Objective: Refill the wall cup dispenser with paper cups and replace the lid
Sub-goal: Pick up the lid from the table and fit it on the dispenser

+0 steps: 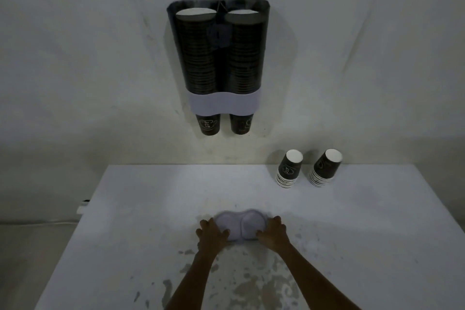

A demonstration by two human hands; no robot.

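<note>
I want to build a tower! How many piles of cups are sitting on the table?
2. One pile of cups stands near the table's far right edge; the other pile is just right of it.

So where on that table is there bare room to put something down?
The whole left half of the table is bare, and so is the middle between the lid and the wall. Crowded spots: the far right corner with two cup stacks, and the near centre, where both hands hold the lid.

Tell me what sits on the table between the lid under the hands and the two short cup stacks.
Nothing: in the head view only bare white table lies between the lid and the cup stacks.
</note>
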